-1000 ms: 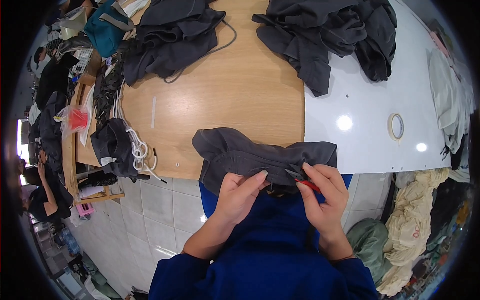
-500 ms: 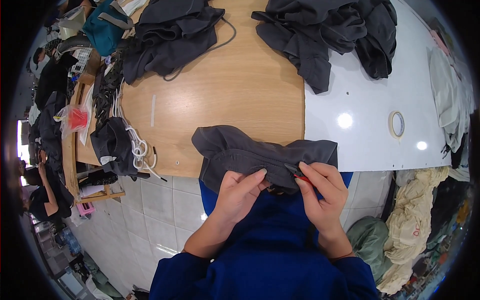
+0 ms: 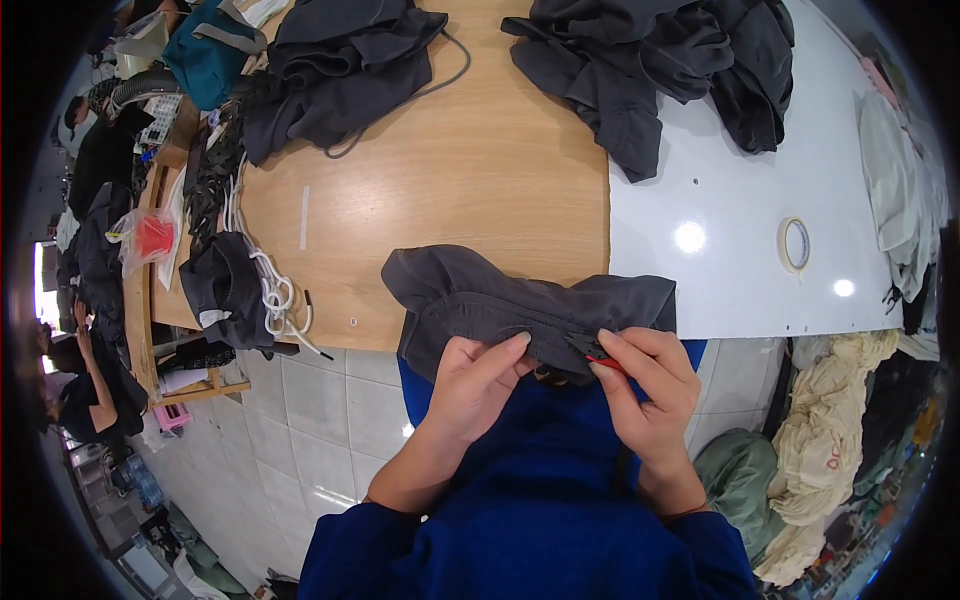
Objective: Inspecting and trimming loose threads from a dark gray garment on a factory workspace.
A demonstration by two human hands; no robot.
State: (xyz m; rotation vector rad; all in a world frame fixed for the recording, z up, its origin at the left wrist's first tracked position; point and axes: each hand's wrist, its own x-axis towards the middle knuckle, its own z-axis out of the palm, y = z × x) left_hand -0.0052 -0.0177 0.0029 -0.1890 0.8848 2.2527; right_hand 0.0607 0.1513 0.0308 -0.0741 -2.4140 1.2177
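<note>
A dark grey garment [image 3: 480,300] hangs over the near edge of the wooden table [image 3: 470,170]. My left hand [image 3: 470,385] pinches its bunched lower hem from below. My right hand [image 3: 650,385] grips the same hem further right, and a small red tool [image 3: 610,362] shows between its fingers against the cloth. What kind of tool it is I cannot tell. Both forearms come up from the bottom in blue sleeves.
Two heaps of dark grey garments [image 3: 330,70] [image 3: 660,60] lie at the table's far side. A white cord [image 3: 275,295] and dark cloth sit at the left edge. A tape roll [image 3: 795,243] rests on the white table [image 3: 740,230]. Another person [image 3: 85,370] is at far left.
My right hand has shifted slightly left along the hem with the red tool; the garment's right end has bunched a little. My left hand keeps its grip.
</note>
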